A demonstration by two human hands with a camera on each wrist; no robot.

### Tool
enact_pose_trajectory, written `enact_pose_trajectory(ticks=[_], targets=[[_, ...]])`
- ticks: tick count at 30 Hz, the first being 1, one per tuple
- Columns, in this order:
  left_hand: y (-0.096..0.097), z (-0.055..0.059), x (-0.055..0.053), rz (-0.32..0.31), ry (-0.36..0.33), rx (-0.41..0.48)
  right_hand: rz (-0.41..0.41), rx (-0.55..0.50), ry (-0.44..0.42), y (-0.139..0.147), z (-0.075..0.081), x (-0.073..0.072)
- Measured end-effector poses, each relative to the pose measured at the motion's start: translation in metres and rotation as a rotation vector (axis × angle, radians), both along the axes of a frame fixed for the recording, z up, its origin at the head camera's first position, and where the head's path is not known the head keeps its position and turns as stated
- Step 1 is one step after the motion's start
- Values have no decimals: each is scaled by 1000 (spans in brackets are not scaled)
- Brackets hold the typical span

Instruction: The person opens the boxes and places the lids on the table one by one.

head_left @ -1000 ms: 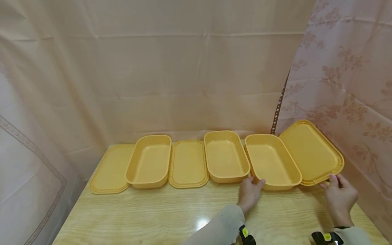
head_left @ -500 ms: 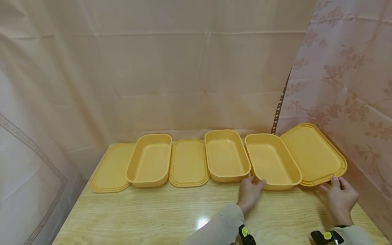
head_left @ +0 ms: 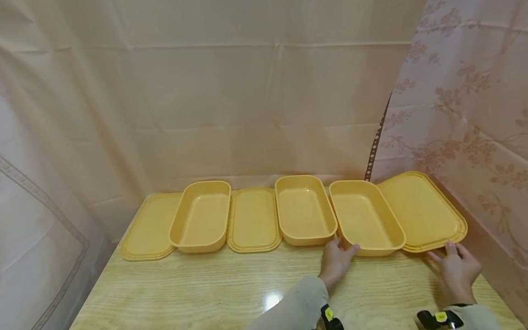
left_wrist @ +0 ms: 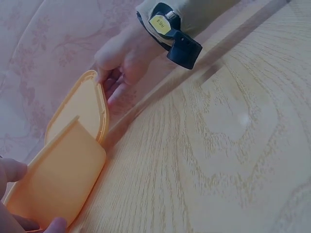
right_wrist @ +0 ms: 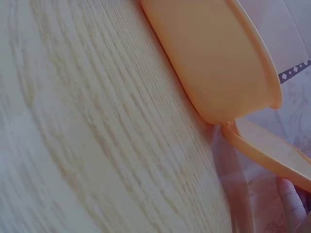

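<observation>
At the right of the row, a yellow plastic food container (head_left: 368, 215) stands without a lid. My left hand (head_left: 336, 263) grips its near left corner, thumb at the front wall and fingers in the gap on its left side. The left wrist view shows fingertips around that corner of the container (left_wrist: 68, 170). My right hand (head_left: 459, 270) pinches the near edge of a yellow lid (head_left: 425, 211), which slants up toward the right beside the container. In the right wrist view, a fingertip (right_wrist: 286, 191) is under the lid's rim (right_wrist: 262, 154).
To the left, two more lidless yellow containers (head_left: 306, 208) (head_left: 202, 215) stand in line on the wood-grain table (head_left: 214, 293). One lid (head_left: 254, 220) lies between them, another lid (head_left: 150, 227) at the far left. Beige cloth (head_left: 247, 110) hangs behind, a floral cloth (head_left: 474, 114) at the right.
The lid in my right hand has tipped down, its far edge sinking and its near right corner shifting slightly right. My left hand and the container have stayed about where they were.
</observation>
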State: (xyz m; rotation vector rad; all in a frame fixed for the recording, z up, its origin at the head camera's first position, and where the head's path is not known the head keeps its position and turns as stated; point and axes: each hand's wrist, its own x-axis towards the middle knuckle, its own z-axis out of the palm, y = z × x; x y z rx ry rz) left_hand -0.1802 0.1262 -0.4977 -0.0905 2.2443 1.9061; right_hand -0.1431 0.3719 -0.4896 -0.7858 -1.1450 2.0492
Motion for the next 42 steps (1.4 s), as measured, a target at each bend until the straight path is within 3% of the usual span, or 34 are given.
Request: enact_pose_trajectory(ticks=[6,13,18,24,30,38,42], targets=[[0,0,1,4,-8,17,4,-88,-14,3,-3,0],[0,0,1,-1,-19,14,27,-192,28,7,-5,0],[0,0,1,5,-20,21,81,-164,-57,10,-6,-2],[-1,-1,1,15,-12,-1,176,-37,-263,14,-7,-2],[0,-1,0,18,-12,12,277,210,-463,24,-8,-5],[2,-1,-1,30,-7,27,385,471,-631,36,-7,-11],[3,-1,-2,37,-9,30,491,677,-744,44,-4,-13]])
